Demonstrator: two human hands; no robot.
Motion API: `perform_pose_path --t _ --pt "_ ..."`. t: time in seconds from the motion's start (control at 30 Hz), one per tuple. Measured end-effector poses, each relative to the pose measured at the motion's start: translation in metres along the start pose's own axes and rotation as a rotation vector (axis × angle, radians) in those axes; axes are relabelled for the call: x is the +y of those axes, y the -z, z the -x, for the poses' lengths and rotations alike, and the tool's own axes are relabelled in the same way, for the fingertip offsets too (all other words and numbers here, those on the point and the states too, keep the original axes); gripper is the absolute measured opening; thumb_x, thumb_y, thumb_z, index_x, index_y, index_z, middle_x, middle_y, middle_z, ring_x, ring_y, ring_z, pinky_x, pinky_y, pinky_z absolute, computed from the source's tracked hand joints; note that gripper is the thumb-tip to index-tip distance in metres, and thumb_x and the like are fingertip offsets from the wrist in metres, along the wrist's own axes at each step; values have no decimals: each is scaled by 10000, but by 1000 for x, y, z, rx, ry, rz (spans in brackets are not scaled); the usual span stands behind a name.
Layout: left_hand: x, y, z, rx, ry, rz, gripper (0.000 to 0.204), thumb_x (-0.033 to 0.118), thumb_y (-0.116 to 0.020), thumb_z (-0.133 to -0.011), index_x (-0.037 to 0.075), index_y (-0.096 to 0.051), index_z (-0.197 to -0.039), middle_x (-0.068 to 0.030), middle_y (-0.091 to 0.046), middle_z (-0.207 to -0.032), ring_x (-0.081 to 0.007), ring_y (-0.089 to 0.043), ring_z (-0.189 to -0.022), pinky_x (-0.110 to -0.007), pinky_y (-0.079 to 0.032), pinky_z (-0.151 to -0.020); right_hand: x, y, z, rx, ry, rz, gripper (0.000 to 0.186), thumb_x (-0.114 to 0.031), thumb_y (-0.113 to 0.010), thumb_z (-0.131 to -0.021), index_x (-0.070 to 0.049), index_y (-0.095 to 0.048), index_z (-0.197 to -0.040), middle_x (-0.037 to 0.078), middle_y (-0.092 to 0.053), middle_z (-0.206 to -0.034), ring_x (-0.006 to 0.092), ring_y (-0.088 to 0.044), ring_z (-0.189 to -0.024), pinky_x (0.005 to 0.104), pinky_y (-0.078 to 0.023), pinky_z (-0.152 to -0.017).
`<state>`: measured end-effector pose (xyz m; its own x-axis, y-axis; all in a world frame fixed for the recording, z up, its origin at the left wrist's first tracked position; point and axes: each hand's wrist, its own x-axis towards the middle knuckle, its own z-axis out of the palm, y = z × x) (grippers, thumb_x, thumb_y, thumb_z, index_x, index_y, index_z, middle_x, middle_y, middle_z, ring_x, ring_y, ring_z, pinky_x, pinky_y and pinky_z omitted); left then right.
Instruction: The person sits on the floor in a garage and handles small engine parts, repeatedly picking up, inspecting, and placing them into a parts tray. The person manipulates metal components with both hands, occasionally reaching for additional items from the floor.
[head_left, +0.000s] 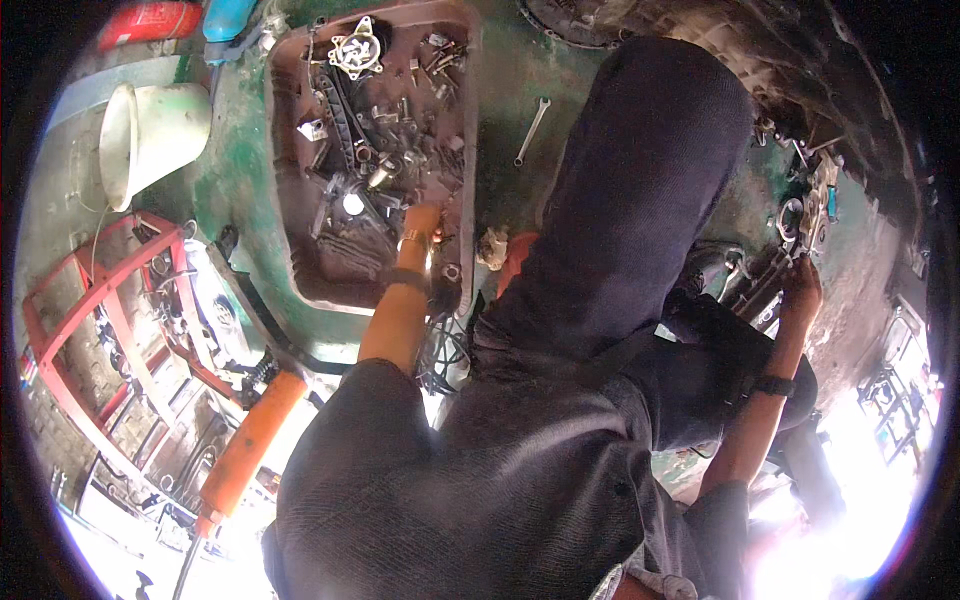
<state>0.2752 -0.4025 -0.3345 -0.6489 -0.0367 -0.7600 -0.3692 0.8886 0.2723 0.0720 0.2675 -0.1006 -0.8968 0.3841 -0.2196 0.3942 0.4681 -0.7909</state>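
Note:
My left hand (422,222) reaches down into a reddish-brown tray (285,200), low among loose bolts and metal parts near its right side. The fingers are hidden beneath the hand, so any grip is unclear. Off to the right, beyond my bent knee, my right hand (800,292) is closed against a silvery metal engine part (822,200) with round openings. Whatever its fingers pinch is too small to name. In the tray lie a dark, long curved guide (342,118) and a pale metal flange (356,48) with small pieces inside it.
A combination wrench (533,131) lies on the green floor between tray and knee. Left of the tray are a whitish bucket (160,130), a red metal frame (110,330) and an orange cylinder (250,450). Dark cloth-like material (810,60) hangs at the upper right.

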Motion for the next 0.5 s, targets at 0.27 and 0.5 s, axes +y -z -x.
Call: perform_pose_path --t 0.27,0.5 --pt "-49 -109 -12 20 621 358 205 235 -549 -816 85 -687 -838 -115 -683 -864 -264 -670 -824 -407 -523 -675 -13 -5 12 -9 -157 -192 221 -220 -591 -907 -23 -615 -1005 4 -587 -792 85 -512 -637 226 -421 -551" --pt "-39 -110 -17 122 677 452 237 282 -572 -797 80 -685 -845 -124 -680 -849 -264 -669 -803 -404 -523 -671 -32 -17 27 15 -188 -149 213 -229 -574 -917 -36 -617 -997 -24 -537 -718 65 -476 -596 211 -397 -528"
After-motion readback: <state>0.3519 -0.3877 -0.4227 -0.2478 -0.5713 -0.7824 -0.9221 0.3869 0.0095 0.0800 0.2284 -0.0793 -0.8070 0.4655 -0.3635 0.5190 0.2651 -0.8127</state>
